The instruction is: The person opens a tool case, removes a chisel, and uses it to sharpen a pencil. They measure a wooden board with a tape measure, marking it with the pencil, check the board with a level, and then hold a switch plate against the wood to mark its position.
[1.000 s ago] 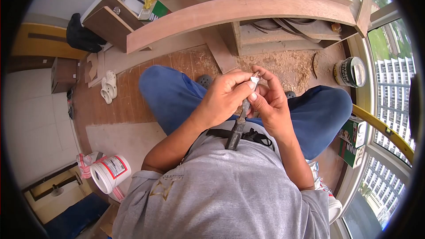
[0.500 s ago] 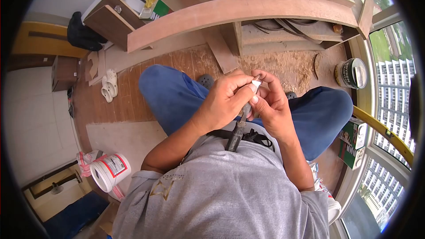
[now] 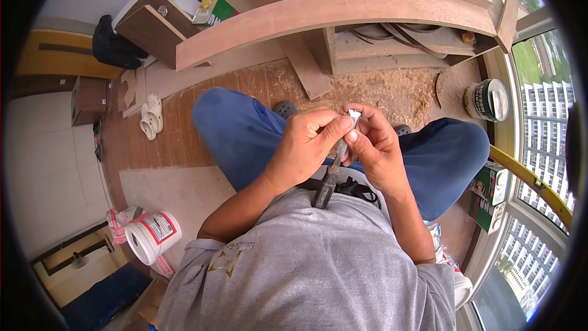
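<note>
A chisel [image 3: 324, 191] with a worn dark handle leans against the front of my shirt, its grey blade pointing up and away from me. At the far end of the blade is a crumpled, silvery-white wrapping [image 3: 353, 114]. My left hand [image 3: 311, 146] pinches the blade just below this wrapping, thumb on top. From the other side my right hand [image 3: 378, 147] closes round the blade, thumb pressed near the left thumb and bent fingers behind the tip. The right fingertips are partly hidden.
A long curved plywood strip [image 3: 269, 24] lies across a wooden cabinet frame in front. Wood shavings [image 3: 392, 92] cover the floor. A tin [image 3: 487, 100] and a yellow spirit level [image 3: 533, 184] are at right; a white bucket [image 3: 153, 238] and pale clogs [image 3: 151, 117] are at left.
My right fingers have drawn back from over the chisel's tip to beside it. More of the silvery-white wrapping shows, and my left index finger has shifted slightly lower.
</note>
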Available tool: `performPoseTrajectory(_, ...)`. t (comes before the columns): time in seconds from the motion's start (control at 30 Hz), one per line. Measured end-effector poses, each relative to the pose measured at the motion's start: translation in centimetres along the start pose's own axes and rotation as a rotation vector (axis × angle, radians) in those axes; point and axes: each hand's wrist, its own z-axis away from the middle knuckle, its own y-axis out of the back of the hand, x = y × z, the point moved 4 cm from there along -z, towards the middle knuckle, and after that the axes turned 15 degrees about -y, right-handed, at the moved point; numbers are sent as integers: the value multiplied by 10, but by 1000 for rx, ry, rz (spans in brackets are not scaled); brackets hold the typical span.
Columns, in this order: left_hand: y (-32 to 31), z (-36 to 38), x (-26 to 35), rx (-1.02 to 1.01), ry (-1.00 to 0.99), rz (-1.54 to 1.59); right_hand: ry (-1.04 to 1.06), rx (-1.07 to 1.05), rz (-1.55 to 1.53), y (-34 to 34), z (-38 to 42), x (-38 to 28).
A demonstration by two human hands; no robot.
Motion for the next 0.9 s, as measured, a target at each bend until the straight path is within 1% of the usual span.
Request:
performPoseTrajectory(0.03,2,0,-4,-19,-14,-98,-6,-1,-23,0,0,0)
performPoseTrajectory(0.13,1,-8,8,-26,-10,-142,-1,-2,-27,-5,-2,-3)
performPoseTrajectory(0.23,0,-9,0,-4,-75,-70,29,-17,-37,-6,-1,-5)
performPoseTrajectory(0.33,-1,-9,-4,-11,-98,-56,26,-11,-38,-6,0,-5)
performPoseTrajectory(0.47,-2,-7,-4,-30,-88,-112,-2,2,-7,-3,1,-4)
performPoseTrajectory(0.53,-2,-6,-3,-24,-36,-111,6,9,-7,-2,1,-4)
performPoseTrajectory(0.63,-3,-6,2,-11,-12,-136,17,10,8,-1,1,-3)
performPoseTrajectory(0.77,-2,-2,0,-28,57,-82,5,16,-3,2,1,-1)
performPoseTrajectory(0.83,2,-1,-8,-27,-88,-200,10,49,-23,4,1,-2)
performPoseTrajectory(0.87,4,-2,-6,-27,-88,-200,9,49,-24,4,2,-3)
performPoseTrajectory(0.9,6,-3,-6,-16,7,-74,12,91,-62,6,2,-4)
